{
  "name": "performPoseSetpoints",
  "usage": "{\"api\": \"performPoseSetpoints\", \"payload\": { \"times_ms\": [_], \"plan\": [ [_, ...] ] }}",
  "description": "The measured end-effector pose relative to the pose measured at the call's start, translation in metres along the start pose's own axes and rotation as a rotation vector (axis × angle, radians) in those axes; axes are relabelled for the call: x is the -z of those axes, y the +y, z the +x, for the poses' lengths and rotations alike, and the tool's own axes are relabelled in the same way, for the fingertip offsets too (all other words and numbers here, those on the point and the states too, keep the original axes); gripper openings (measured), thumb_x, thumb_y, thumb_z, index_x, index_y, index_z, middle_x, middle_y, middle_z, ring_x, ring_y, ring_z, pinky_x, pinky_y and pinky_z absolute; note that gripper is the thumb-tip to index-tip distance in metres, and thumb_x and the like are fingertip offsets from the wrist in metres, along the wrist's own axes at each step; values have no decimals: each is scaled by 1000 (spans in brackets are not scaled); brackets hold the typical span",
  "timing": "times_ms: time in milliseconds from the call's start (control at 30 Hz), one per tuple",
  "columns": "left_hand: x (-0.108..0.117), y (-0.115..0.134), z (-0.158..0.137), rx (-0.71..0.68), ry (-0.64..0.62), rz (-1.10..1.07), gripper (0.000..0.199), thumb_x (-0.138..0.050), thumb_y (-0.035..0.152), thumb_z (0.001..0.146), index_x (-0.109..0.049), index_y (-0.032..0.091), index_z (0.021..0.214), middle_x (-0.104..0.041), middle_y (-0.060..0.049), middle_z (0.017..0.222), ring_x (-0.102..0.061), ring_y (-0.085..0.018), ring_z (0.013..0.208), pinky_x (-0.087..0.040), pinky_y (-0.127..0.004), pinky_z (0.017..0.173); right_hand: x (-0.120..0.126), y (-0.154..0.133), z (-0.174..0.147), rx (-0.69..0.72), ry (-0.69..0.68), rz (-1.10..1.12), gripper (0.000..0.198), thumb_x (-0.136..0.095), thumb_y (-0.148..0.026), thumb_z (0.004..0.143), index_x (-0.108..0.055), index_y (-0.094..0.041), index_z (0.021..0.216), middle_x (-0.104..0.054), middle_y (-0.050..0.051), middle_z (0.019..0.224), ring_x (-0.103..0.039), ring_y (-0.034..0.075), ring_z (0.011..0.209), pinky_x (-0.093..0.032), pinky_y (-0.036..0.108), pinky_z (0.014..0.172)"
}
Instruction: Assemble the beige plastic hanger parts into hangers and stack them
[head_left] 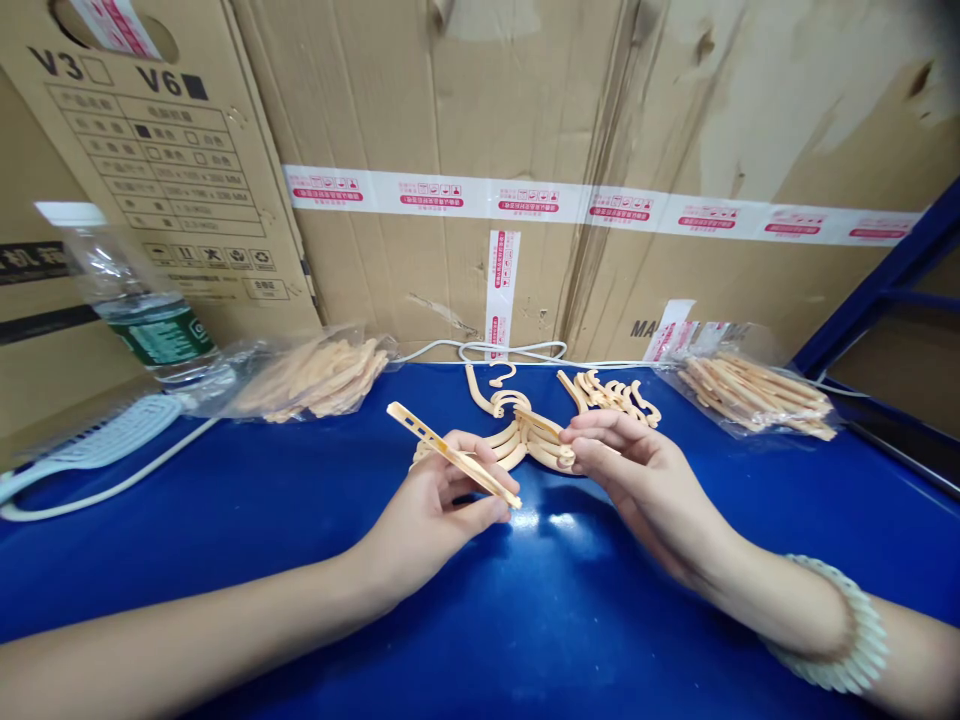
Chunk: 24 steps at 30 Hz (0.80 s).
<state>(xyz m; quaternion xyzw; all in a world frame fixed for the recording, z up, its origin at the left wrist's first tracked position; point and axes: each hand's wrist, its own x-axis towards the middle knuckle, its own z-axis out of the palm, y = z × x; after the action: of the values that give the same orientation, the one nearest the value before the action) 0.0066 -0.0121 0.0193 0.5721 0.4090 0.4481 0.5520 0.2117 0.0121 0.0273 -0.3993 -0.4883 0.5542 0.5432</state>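
Note:
A beige plastic hanger arm point(424, 432) with slots near its far end slants across my left hand point(457, 490), which grips it between thumb and fingers. My right hand point(630, 460) pinches a second beige hanger arm point(541, 424), its tip pointing away to the left. Behind and below the hands, several curved hanger pieces point(512, 455) lie stacked on the blue table, partly hidden by my fingers. Farther back is a single curved hanger arm point(480, 393) with a loose hook point(504, 377) beside it. To the right lies a small heap of hooks point(611, 392).
Clear bags of beige parts lie at left point(319, 380) and right point(757, 390). A water bottle point(161, 330) and a pale blue hairbrush point(112, 435) stand and lie at far left. White cable point(517, 350) runs along the cardboard wall point(420, 270) behind the blue table point(510, 640).

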Motion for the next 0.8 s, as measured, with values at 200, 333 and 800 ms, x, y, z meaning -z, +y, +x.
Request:
{"api": "performPoseSetpoints", "payload": {
  "times_ms": [200,333,800],
  "plan": [
    [0,0,0,16,14,15,29,-72,16,73,-48,20,88,-70,2,83,-67,-15,78,-51,-30,76,0,5,-1,-13,-37,-40,27,-84,-32,66,-64,-20,79,-69,1,84,-63,13,75,-51,27,75],
    [0,1,0,26,12,2,29,-73,18,72,-49,20,88,-70,1,83,-67,-16,78,-52,-31,75,-3,5,-5,-21,-91,-12,33,-85,-27,65,-60,-23,85,-65,-3,82,-62,12,73,-51,26,72],
    [0,0,2,5,-89,2,24,-69,13,76,-50,21,88,-69,5,81,-67,-14,80,-50,-30,81,-6,17,-8,-79,-395,-1,19,-79,-28,77,-69,-21,92,-73,1,87,-67,14,81,-52,27,80]
  ]
}}
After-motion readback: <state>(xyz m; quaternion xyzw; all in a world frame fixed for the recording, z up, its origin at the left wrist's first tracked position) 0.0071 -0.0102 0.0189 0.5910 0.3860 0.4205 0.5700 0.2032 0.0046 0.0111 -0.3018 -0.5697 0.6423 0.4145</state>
